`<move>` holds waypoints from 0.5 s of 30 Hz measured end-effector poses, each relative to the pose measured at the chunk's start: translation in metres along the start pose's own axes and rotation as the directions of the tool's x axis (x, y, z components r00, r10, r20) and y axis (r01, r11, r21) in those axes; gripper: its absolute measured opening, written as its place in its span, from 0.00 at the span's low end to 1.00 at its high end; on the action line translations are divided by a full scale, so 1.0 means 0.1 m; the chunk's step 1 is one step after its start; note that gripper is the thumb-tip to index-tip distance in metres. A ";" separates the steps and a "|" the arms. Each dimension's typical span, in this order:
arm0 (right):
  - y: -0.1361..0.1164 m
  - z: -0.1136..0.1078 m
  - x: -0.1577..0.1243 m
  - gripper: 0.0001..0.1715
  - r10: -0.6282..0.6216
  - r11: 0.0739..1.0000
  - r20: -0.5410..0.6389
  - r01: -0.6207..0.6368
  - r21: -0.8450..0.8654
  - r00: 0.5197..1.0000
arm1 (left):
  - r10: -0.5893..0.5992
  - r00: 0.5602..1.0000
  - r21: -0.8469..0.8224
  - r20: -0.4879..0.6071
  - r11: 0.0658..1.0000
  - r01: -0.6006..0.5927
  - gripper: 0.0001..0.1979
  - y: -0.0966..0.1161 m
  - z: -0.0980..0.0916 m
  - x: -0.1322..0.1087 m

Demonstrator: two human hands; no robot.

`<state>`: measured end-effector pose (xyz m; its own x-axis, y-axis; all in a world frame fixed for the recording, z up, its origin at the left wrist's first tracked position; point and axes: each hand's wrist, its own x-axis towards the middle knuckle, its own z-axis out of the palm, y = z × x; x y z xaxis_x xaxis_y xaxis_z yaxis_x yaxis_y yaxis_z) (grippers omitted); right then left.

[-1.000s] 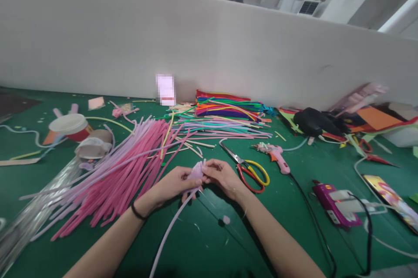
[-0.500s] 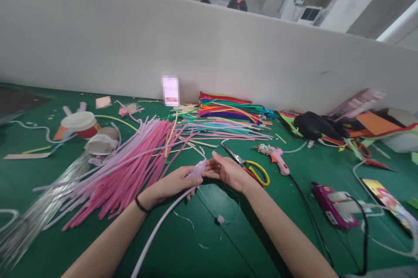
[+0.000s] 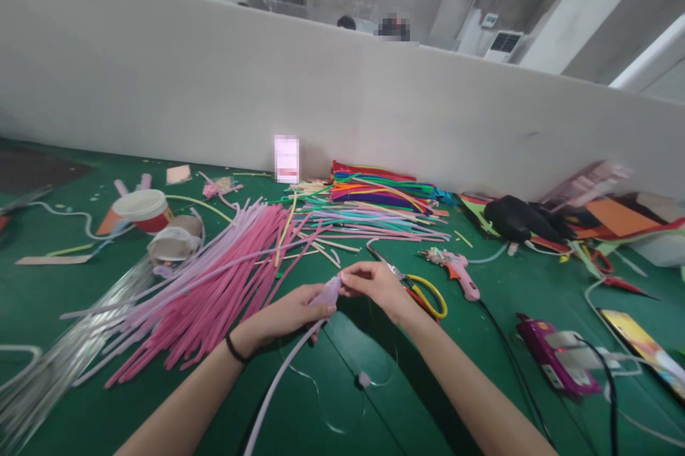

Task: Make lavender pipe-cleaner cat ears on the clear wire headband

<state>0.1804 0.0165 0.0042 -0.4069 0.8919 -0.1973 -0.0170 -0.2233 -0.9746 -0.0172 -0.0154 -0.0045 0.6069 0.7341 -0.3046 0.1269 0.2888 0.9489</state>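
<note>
– What is held in the head view?
– By the left hand point(image 3: 306, 310), fingers curled, a lilac bundle point(image 3: 327, 292) is pinched above the green table point(image 3: 342, 417), near pink stems point(image 3: 230, 285).
– And the right hand point(image 3: 376, 288)?
– Its fingertips are gathered at the bundle's tip; whether anything is gripped cannot be told.

Glue gun point(image 3: 454, 270) and pipe cleaners point(image 3: 230, 277) mark a craft workshop.

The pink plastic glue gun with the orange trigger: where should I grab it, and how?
The pink plastic glue gun is probably best held around its handle, from the near right. It lies flat with the handle slanting towards you; its narrow nozzle points left and might be hot.
</note>
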 end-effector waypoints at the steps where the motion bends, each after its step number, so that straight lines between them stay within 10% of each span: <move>1: 0.01 0.00 0.00 0.21 -0.027 0.999 -0.005 0.027 -0.033 1.000 | -0.005 1.000 -0.005 -0.002 1.000 0.005 0.24 -0.01 0.00 0.00; 15: 0.15 0.17 -0.08 0.11 -0.304 0.924 -0.186 0.242 -0.297 0.934 | -0.038 0.999 -0.060 -0.013 0.997 0.037 0.21 -0.05 -0.03 0.02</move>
<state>0.1673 -0.0005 -0.0073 -0.2047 0.9744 0.0926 0.1569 0.1261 -0.9795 -0.0187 -0.0140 -0.0105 0.5912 0.7307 -0.3413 0.1017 0.3523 0.9304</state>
